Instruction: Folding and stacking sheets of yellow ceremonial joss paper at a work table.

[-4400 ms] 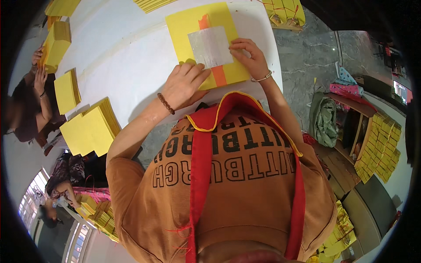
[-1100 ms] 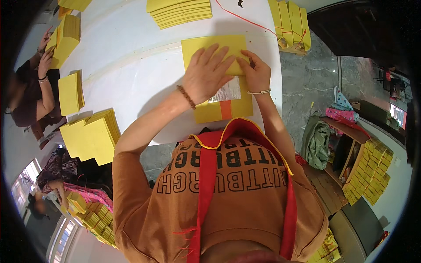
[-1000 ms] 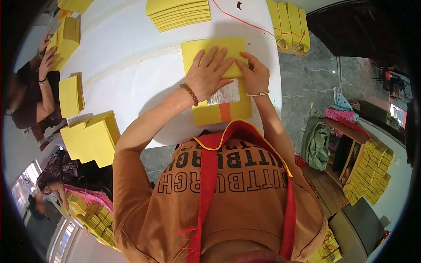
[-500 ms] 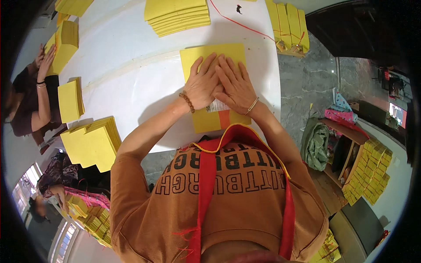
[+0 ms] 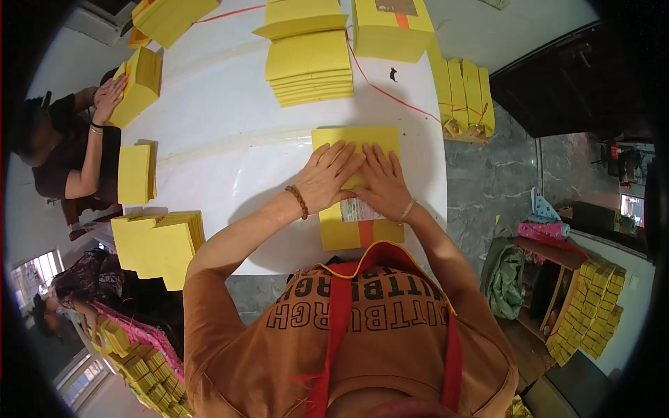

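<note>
Item one: a yellow sheet (image 5: 338,237), laid flat near the close edge of the white table (image 5: 230,164), directly in front of the wearer. On its face we record a silver patch (image 5: 357,210), its upper part covered by the hands, and an orange strip (image 5: 366,234) running from the patch toward the near edge.

Item two: the left hand (image 5: 326,177), palm down, fingers straight and slightly spread on the sheet's upper half; a beaded bracelet (image 5: 298,202) at the wrist.

Item three: the right hand (image 5: 381,182), palm down just beside it, fingers likewise extended.

Grip: both hands wide and flat, pinching nothing. Whether the thumbs touch, we cannot tell.

Surroundings: beyond the sheet, a layered yellow stack (image 5: 309,63); to its right, a yellow block (image 5: 394,38); a red string (image 5: 406,104) running from between them toward the table's right edge; at left, a stepped yellow pile (image 5: 157,244).

Step in hand, by our reading: pressing and smoothing the upper half. The next move, we judge, calls for even weight from both palms and edges kept square, lest the paper skew or crease.
</note>
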Available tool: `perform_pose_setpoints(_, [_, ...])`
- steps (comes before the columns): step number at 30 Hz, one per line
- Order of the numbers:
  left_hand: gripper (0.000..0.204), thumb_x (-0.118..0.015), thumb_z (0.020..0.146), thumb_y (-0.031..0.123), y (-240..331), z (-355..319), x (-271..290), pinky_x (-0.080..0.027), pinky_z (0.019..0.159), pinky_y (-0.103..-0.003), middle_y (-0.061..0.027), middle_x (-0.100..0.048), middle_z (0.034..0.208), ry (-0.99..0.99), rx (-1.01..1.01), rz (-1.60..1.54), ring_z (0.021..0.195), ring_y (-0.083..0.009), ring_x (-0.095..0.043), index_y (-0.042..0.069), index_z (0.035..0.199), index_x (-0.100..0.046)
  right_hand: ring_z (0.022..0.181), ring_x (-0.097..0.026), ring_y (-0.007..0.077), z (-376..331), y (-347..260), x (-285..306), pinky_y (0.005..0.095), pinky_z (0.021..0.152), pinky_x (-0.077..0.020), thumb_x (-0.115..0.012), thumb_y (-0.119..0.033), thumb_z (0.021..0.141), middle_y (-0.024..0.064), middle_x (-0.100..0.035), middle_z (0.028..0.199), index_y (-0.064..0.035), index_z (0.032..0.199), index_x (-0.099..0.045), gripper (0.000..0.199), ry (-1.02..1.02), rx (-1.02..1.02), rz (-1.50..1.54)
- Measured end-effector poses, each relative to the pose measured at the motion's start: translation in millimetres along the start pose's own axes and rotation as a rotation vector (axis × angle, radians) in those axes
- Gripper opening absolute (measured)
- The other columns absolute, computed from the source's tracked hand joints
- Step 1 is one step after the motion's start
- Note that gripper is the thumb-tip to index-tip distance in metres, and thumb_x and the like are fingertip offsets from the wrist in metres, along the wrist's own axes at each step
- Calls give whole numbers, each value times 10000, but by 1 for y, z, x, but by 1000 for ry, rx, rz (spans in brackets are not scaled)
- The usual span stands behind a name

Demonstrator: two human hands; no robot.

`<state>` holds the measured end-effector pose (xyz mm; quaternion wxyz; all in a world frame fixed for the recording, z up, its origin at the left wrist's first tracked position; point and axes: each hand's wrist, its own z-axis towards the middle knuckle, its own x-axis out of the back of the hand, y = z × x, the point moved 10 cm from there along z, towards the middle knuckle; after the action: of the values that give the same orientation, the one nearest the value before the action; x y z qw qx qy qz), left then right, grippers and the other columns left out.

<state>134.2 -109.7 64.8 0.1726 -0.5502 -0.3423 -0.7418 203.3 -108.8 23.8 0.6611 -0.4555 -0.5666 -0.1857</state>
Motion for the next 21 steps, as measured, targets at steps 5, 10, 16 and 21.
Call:
perform_pose_setpoints(5, [553, -563, 761, 234, 22, 14, -24, -412, 856, -430, -250, -470, 1191, -10, 2, 461, 1098, -388, -449, 11, 1249, -426, 1311, -239, 265, -1, 46, 26, 408, 1075, -151, -457, -350, 889, 131, -272, 1411, -118, 1395, -213, 607, 131, -58, 1481])
perform_pose_setpoints(10, [397, -505, 776, 122, 6, 29, -1, -486, 668, -381, -200, -607, 970, 54, 22, 468, 855, -340, -588, 32, 1163, -514, 1169, -452, 239, -40, 101, 40, 352, 982, -330, -463, -310, 912, 116, -427, 1301, -127, 1376, -260, 539, 491, -266, 1672])
perform_pose_setpoints(16, [477, -562, 713, 63, -60, 58, 136, -497, 646, -378, -130, -626, 928, 286, 194, 252, 805, -283, -606, 113, 1184, -501, 1012, -544, 176, -117, 148, -30, 324, 897, -401, -450, -273, 926, 79, -576, 1098, -66, 1271, -432, 402, 670, -814, 1406])
perform_pose_setpoints(21, [502, -558, 735, 80, -169, 87, 90, -473, 760, -370, -69, -598, 1065, 143, 218, 536, 918, -244, -583, 147, 1223, -465, 985, -542, 150, -110, 132, -28, 254, 898, -396, -480, -145, 915, 82, -588, 1051, 10, 1172, -512, 302, 664, -714, 1251])
